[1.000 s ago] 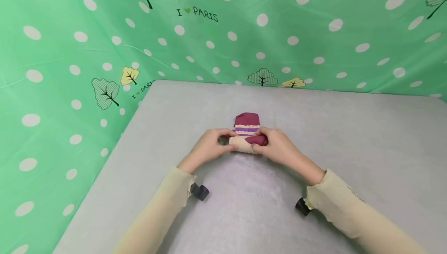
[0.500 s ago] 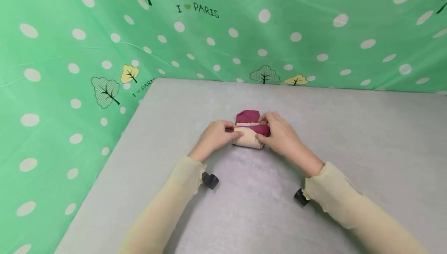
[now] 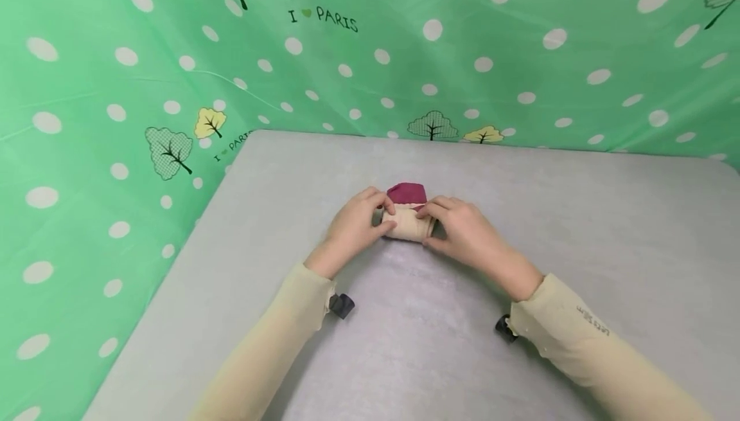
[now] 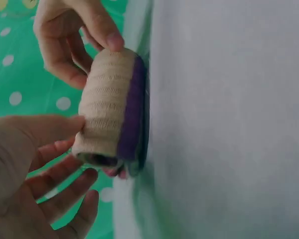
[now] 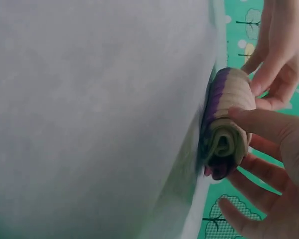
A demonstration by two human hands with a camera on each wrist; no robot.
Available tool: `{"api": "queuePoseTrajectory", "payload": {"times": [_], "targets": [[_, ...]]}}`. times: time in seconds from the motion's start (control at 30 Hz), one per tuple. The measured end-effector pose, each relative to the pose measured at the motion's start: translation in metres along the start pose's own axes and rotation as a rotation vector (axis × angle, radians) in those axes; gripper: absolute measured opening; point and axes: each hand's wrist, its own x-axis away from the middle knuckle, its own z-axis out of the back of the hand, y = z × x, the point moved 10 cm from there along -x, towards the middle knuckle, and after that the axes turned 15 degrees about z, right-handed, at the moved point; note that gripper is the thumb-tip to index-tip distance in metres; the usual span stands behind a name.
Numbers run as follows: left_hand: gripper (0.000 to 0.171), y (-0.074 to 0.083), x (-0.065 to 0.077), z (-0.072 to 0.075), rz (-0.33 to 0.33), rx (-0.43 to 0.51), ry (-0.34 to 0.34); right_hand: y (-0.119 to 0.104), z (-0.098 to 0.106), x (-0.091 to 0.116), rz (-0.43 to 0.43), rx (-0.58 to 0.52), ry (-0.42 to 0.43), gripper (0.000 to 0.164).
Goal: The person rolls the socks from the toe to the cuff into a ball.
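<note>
A ribbed knit sock [image 3: 407,224], partly rolled up, lies on the grey table in the head view. Its roll is beige with a purple band, and a flat maroon end [image 3: 407,193] sticks out on the far side. My left hand [image 3: 354,231] holds the left end of the roll between thumb and fingers. At the other end, my right hand [image 3: 471,233] grips it the same way, fingertips on top and thumb on the near side. The right wrist view shows the spiral of the rolled sock [image 5: 224,144]. Part of its underside is hidden.
The grey table [image 3: 578,228] spreads around the hands. Behind it and to the left hangs a green curtain [image 3: 324,80] with white dots and printed trees. A small black device [image 3: 342,306] sits at the left wrist, another black device [image 3: 506,328] at the right.
The loose maroon flap at the right of the roll is now mostly out of sight, and the purple stripes are covered. The roll has moved slightly away from me. My right fingers have shifted onto its top.
</note>
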Motion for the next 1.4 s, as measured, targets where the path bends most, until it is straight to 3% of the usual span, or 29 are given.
{"api": "queuePoseTrajectory", "payload": {"times": [0.17, 0.33, 0.57, 0.83, 1.07, 1.27, 1.33, 1.4], "targets": [[0.035, 0.005, 0.009, 0.000, -0.039, -0.181, 0.037, 0.005, -0.002, 0.001, -0.029, -0.043, -0.003, 0.050], [0.038, 0.003, 0.004, -0.004, -0.029, -0.229, 0.041, 0.005, -0.008, -0.001, -0.037, -0.004, -0.018, 0.055], [0.032, -0.008, -0.006, -0.005, -0.011, -0.128, 0.034, 0.006, -0.011, -0.010, -0.051, 0.002, -0.006, 0.044], [0.031, -0.023, -0.005, -0.012, 0.041, 0.073, -0.104, 0.008, -0.009, -0.004, -0.099, -0.159, -0.054, 0.038], [0.031, -0.028, -0.020, -0.017, 0.176, 0.149, -0.120, 0.032, -0.011, -0.006, -0.247, -0.230, -0.113, 0.031], [0.031, -0.024, -0.032, -0.010, 0.257, 0.036, -0.079, 0.052, -0.011, -0.016, -0.339, -0.217, -0.147, 0.024], [0.027, -0.015, -0.031, -0.003, 0.208, -0.044, -0.025, 0.056, -0.011, -0.018, -0.346, -0.217, -0.156, 0.024], [0.026, 0.003, -0.026, 0.003, 0.084, -0.164, 0.032, 0.059, -0.012, -0.020, -0.349, -0.227, -0.162, 0.023]]}}
